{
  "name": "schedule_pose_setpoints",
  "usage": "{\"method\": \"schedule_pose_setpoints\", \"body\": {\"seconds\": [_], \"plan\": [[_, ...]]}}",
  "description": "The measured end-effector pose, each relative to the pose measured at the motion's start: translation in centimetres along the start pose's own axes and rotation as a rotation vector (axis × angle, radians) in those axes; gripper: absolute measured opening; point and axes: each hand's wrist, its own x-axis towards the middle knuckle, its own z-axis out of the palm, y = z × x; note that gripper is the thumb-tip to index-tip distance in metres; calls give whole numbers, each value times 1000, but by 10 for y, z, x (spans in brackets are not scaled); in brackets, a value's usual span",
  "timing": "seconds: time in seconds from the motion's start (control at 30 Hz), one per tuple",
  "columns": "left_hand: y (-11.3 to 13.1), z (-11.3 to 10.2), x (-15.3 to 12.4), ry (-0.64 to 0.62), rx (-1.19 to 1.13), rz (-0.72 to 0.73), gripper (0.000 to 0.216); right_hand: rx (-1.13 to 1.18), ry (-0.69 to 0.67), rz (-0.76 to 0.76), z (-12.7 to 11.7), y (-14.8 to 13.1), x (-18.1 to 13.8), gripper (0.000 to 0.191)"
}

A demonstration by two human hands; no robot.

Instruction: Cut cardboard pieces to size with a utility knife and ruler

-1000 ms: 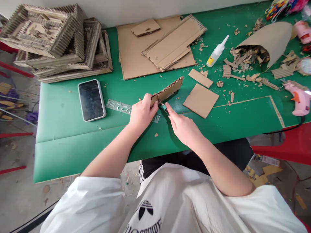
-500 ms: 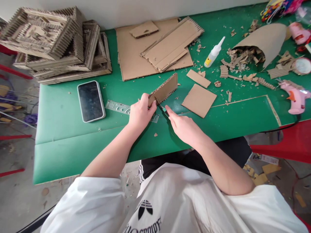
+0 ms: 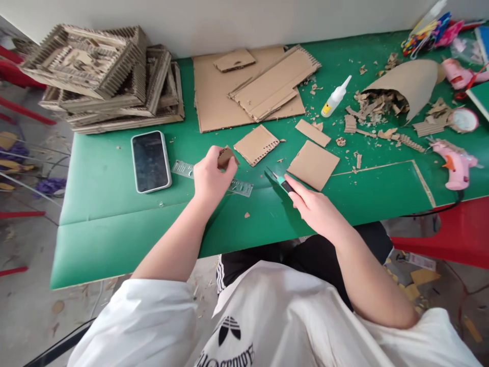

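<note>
Work with a cutter on corrugated cardboard, seen from the head. The left hand (image 3: 211, 173) is closed in a pinch, thumb against curled fingers, on a small brown corrugated-cardboard offcut (image 3: 226, 158), held above a clear plastic ruler (image 3: 243, 187) on the green surface (image 3: 133, 229). The right hand (image 3: 319, 205) is wrapped around a slim green-and-black cutter (image 3: 283, 182), its blade pointing away from the body, apart from any cardboard. A flat tan cardboard rectangle with one ragged fluted edge (image 3: 255, 144) lies just beyond the ruler; a plain tan cardboard square (image 3: 314, 165) lies near the cutter. The step in hand appears to be the close of a cut; the next move would seem to call for a fresh grip on the offcut, well clear of the blade. Half a second earlier, the blade met an upright strip in the left hand; now the hands stand farther apart and the rectangle lies flat.
</note>
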Motion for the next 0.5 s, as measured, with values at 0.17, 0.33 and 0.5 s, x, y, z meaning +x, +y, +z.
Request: {"method": "schedule_pose_setpoints", "body": {"seconds": [0.17,0.33,0.5], "plan": [[-20,-6,13,56,99,55,37,-114,97,33,3,6,3,46],[-22,0,14,-78,183,191,60,-310,163,46,11,9,-2,46],[1,15,18,-258,162,364,64,-484,275,-11,20,16,-8,43]]}}
